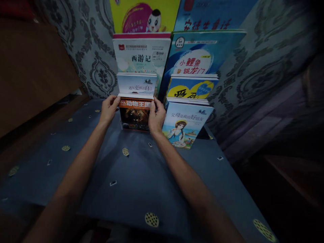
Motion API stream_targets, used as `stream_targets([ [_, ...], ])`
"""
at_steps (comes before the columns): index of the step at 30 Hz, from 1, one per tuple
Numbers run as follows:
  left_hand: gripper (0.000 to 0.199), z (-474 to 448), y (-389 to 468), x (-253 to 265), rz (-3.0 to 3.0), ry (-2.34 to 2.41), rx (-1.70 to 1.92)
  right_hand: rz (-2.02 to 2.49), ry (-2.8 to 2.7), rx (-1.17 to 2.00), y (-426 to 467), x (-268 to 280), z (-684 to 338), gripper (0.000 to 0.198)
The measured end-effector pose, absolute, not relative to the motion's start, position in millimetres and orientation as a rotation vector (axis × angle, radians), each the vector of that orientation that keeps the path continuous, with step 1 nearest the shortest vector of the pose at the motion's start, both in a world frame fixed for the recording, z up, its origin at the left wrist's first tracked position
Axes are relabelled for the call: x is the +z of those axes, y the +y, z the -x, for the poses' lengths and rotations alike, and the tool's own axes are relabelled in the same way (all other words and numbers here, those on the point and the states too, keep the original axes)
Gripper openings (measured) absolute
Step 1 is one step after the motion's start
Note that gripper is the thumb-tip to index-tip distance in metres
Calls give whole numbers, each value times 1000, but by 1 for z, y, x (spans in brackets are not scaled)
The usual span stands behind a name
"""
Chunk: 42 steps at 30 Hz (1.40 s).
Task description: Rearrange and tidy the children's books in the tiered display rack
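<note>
A small book with an orange title band and a lion's face on its dark cover (135,116) stands upright at the front of the left column of books. My left hand (110,107) grips its left edge near the top, thumb and fingers closed. On the opposite edge my right hand (157,114) is closed too, thumb in front. Right behind it stands a pale blue book (136,84), and behind that a white book with a pink top edge (141,55). Close to my right hand, a light blue book with a girl in a yellow hat (186,123) leads the right column.
Farther back on the right stand a yellow-and-blue book (192,87), a teal book (205,54) and a large blue book (215,15). A yellow book (144,15) tops the left column. Patterned wallpaper (101,74) rises behind the blue tablecloth (101,162). A brown wooden panel (32,74) stands left.
</note>
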<state>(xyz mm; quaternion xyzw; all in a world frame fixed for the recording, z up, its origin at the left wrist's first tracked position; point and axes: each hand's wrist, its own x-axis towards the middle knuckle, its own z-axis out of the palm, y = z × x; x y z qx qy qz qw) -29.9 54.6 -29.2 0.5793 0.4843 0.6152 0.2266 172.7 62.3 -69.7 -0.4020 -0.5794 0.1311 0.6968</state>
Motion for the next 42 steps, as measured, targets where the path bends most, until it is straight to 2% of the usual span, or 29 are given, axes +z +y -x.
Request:
stream_targets([
  [9,40,29,50,-32,-1729,1375,1749,933,-1307,280,40,-67,-169,46],
  [16,48,32,45,-29,-1797,1460,1761,1005,-1389,241,3,-88,-168,55],
  [24,53,34,29,-25,-1894,1587,1799,879,-1723,383,-60,-107,-188,43],
  [29,43,20,-11,-38,-2113,1728,1842,877,-1837,429,-86,-114,-213,37],
  [36,26,-18,-66,-110,-2547,1470,1442,947,-1857,460,-96,-144,-229,31],
  [42,29,-42,-76,-136,-2550,1224,1147,926,-1616,296,-90,-117,-252,30],
])
